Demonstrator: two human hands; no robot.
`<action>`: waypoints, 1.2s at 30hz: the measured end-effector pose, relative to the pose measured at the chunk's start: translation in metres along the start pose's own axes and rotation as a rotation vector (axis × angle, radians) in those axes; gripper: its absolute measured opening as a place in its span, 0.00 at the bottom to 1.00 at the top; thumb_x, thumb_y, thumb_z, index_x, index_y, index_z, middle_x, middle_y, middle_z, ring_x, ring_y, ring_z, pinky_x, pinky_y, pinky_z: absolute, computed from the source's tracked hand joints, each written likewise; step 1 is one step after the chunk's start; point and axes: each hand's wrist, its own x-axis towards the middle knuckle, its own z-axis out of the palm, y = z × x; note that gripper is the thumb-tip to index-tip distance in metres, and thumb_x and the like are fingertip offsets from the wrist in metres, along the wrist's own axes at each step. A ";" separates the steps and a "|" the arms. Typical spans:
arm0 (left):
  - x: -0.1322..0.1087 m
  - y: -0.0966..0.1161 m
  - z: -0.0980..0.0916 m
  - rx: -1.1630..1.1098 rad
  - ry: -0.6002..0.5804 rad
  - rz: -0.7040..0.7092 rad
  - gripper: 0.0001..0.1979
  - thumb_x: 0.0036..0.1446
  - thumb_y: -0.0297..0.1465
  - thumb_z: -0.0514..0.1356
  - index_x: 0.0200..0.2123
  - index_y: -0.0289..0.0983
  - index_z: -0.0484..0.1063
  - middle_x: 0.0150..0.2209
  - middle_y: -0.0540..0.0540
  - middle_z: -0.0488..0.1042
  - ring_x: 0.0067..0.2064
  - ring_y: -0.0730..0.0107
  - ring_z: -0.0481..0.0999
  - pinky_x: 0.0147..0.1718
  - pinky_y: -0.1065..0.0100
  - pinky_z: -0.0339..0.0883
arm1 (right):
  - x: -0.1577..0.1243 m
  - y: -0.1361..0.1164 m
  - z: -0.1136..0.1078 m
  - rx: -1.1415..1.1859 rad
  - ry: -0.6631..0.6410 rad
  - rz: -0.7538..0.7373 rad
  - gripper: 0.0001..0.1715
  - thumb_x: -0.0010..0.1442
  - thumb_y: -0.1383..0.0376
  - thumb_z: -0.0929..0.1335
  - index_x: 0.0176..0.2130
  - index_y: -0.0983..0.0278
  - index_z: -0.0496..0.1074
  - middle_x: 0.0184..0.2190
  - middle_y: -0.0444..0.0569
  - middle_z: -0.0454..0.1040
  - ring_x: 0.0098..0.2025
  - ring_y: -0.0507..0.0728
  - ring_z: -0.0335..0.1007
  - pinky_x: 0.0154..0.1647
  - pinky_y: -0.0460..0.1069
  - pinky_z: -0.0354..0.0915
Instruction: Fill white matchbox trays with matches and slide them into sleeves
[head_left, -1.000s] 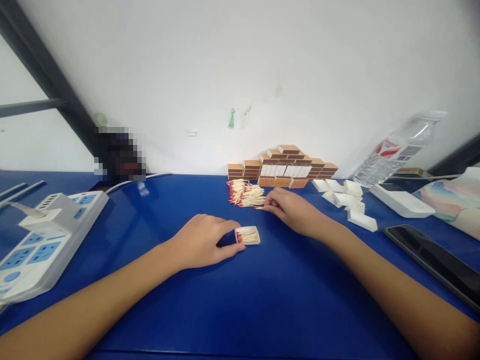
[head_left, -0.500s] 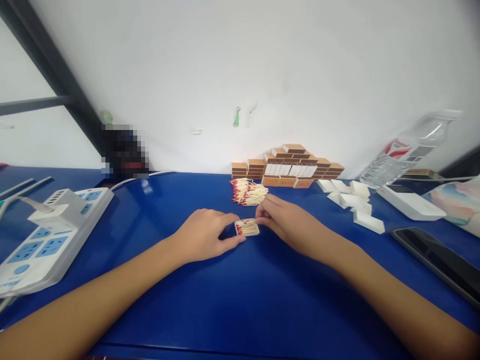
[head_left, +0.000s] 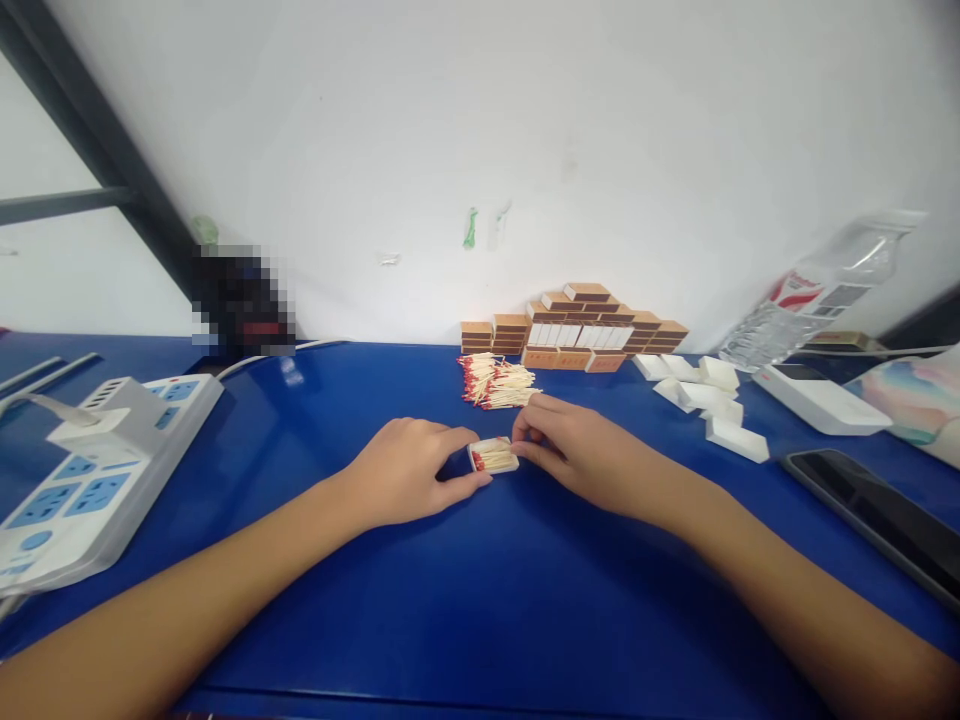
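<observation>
A small white matchbox tray (head_left: pixel 493 470) lies on the blue table, with red-tipped matches in it. My left hand (head_left: pixel 412 470) holds the tray at its left end between thumb and forefinger. At the tray's right end is my right hand (head_left: pixel 566 440), its thumb and fingers bent together; what it pinches, if anything, is too small to make out. Just behind the tray lies a loose pile of matches (head_left: pixel 495 382), red heads mostly to the left.
Stacked matchboxes (head_left: pixel 574 335) stand against the wall. Empty white trays (head_left: pixel 701 395) lie to their right, near a tilted bottle (head_left: pixel 817 290), a white device (head_left: pixel 821 400) and a phone (head_left: pixel 877 515). A power strip (head_left: pixel 97 490) is at the left.
The fingers of my right hand have shifted slightly at the tray's right end, and the matches in the tray lie a little differently. My left hand keeps its hold. The view has shifted slightly.
</observation>
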 end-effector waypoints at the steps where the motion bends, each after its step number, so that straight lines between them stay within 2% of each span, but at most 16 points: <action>1: 0.000 0.000 0.000 0.002 0.000 0.000 0.17 0.66 0.45 0.59 0.52 0.44 0.77 0.24 0.53 0.73 0.25 0.71 0.70 0.27 0.69 0.54 | 0.000 -0.001 0.001 -0.007 -0.010 0.003 0.08 0.72 0.65 0.63 0.38 0.60 0.69 0.41 0.49 0.73 0.37 0.56 0.70 0.36 0.51 0.64; 16: 0.000 0.001 0.001 0.005 -0.002 0.033 0.18 0.66 0.45 0.60 0.51 0.41 0.77 0.26 0.53 0.74 0.26 0.72 0.71 0.27 0.69 0.56 | -0.001 -0.014 0.006 -0.026 -0.004 -0.049 0.10 0.73 0.63 0.63 0.38 0.61 0.69 0.37 0.47 0.72 0.34 0.54 0.67 0.34 0.50 0.61; 19: -0.002 0.001 0.002 -0.042 0.076 0.079 0.17 0.65 0.43 0.61 0.52 0.42 0.77 0.23 0.54 0.71 0.24 0.74 0.69 0.27 0.70 0.55 | 0.002 -0.009 0.001 0.021 0.109 -0.065 0.07 0.71 0.65 0.65 0.38 0.61 0.70 0.35 0.46 0.72 0.34 0.54 0.67 0.34 0.49 0.60; 21: -0.003 0.002 0.002 -0.075 0.173 0.106 0.18 0.65 0.44 0.62 0.52 0.42 0.77 0.22 0.55 0.69 0.23 0.75 0.68 0.26 0.71 0.55 | 0.005 0.002 -0.004 0.012 0.228 -0.059 0.07 0.70 0.64 0.66 0.37 0.61 0.70 0.34 0.45 0.71 0.33 0.53 0.66 0.34 0.49 0.59; 23: -0.003 0.002 0.002 -0.085 0.204 0.103 0.18 0.65 0.44 0.62 0.52 0.41 0.77 0.21 0.56 0.68 0.22 0.75 0.67 0.26 0.71 0.55 | 0.008 0.016 -0.008 -0.035 0.336 -0.014 0.07 0.70 0.64 0.66 0.37 0.62 0.70 0.32 0.46 0.71 0.32 0.54 0.65 0.33 0.49 0.58; 27: -0.001 0.002 0.003 -0.093 0.059 0.050 0.16 0.64 0.43 0.63 0.50 0.42 0.78 0.21 0.56 0.68 0.22 0.75 0.67 0.26 0.71 0.54 | 0.013 0.045 -0.009 -0.133 0.395 0.037 0.04 0.68 0.65 0.67 0.40 0.62 0.72 0.34 0.48 0.71 0.34 0.56 0.67 0.35 0.50 0.60; 29: -0.001 0.001 0.004 -0.118 0.077 0.024 0.17 0.63 0.45 0.63 0.50 0.43 0.78 0.21 0.56 0.68 0.23 0.75 0.67 0.26 0.71 0.55 | 0.014 0.054 -0.007 -0.149 0.376 0.011 0.05 0.68 0.64 0.67 0.43 0.62 0.72 0.37 0.50 0.72 0.35 0.57 0.68 0.37 0.51 0.62; 31: 0.000 0.001 0.004 -0.132 0.102 0.006 0.18 0.64 0.46 0.62 0.51 0.43 0.78 0.21 0.56 0.68 0.23 0.75 0.67 0.27 0.71 0.55 | 0.016 0.057 -0.003 -0.158 0.359 -0.013 0.06 0.68 0.64 0.67 0.45 0.62 0.72 0.39 0.51 0.73 0.37 0.58 0.70 0.38 0.52 0.64; 36: 0.000 0.002 0.003 -0.092 0.018 -0.025 0.18 0.64 0.46 0.62 0.51 0.42 0.78 0.22 0.54 0.70 0.24 0.73 0.68 0.27 0.70 0.54 | 0.025 0.046 0.008 -0.210 0.329 -0.055 0.08 0.71 0.63 0.65 0.47 0.62 0.72 0.44 0.53 0.73 0.41 0.59 0.72 0.39 0.52 0.65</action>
